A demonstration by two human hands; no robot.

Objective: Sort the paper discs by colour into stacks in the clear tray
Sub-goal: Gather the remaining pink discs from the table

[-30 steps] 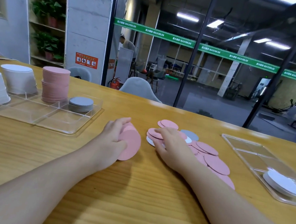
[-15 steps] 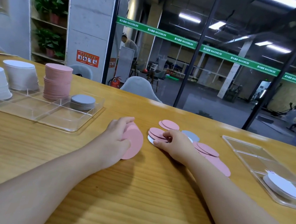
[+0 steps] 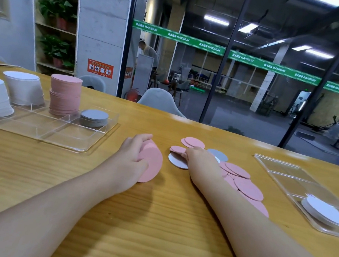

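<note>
1. Wood runs all across the long yellow wooden table (image 3: 155, 220) under your arms, with a dark glass wall behind it.
2. Your left hand (image 3: 133, 158) is curled round a small bunch of round pink paper discs (image 3: 150, 164) and holds them just above the table, or on it; I cannot tell which.
3. Your right hand (image 3: 199, 162) lies on the loose pile of round pink, grey and white paper discs (image 3: 240, 176). Its fingers (image 3: 184, 155) touch one small pink disc (image 3: 178, 149) on top of a white disc (image 3: 176, 161). I cannot tell if they pinch it or just push it.
4. I think you are in the gathering step: picking pink ones out of the pile and adding them to the bunch in your left hand.
5. Next, you likely need to slide that pink disc free, pass it to the left, and later carry the bunch to the tall pink stack (image 3: 65, 95) in the clear plastic tray with little boxes (image 3: 92, 141), far to your left.
6. That tray also holds two white stacks (image 3: 23, 89) and a short grey stack (image 3: 94, 118). Another clear tray (image 3: 280, 172) on your right holds a few white discs (image 3: 324, 211).
7. Your right arm hides part of the pile, so I cannot count it. The left tray is cut off at the edge.
</note>
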